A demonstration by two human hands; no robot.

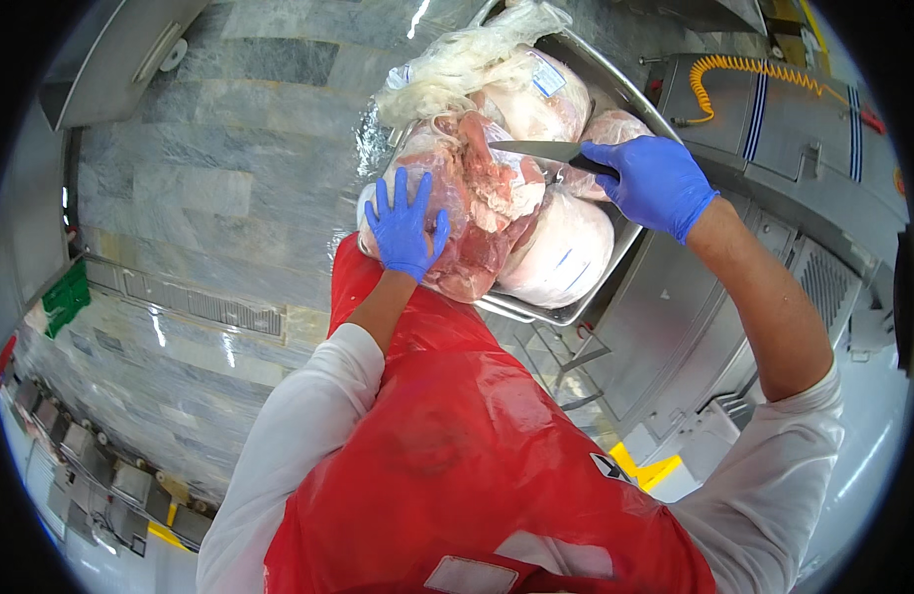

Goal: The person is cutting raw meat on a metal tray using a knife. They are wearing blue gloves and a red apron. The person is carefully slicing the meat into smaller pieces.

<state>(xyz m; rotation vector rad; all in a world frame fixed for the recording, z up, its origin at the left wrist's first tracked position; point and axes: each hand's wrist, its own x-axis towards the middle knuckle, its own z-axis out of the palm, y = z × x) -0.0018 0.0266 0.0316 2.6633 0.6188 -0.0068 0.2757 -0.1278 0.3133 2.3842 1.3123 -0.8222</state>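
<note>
Raw cut of meat [489, 186] lies under and just right of my left hand [403, 230], which is spread flat on it; long axis runs roughly away from me, and I judge it heavy, soft and slippery, best steadied by a broad palm on its left flank. My right hand [658, 180] is wrapped round the handle of the knife [548, 150], whose blade lies crosswise, tip leftward over the meat. Nearer me than that hand sits a wrapped white piece [568, 246], in the metal tray [615, 79].

Metal tray [630, 93] under large meat pieces [492, 188]
</note>
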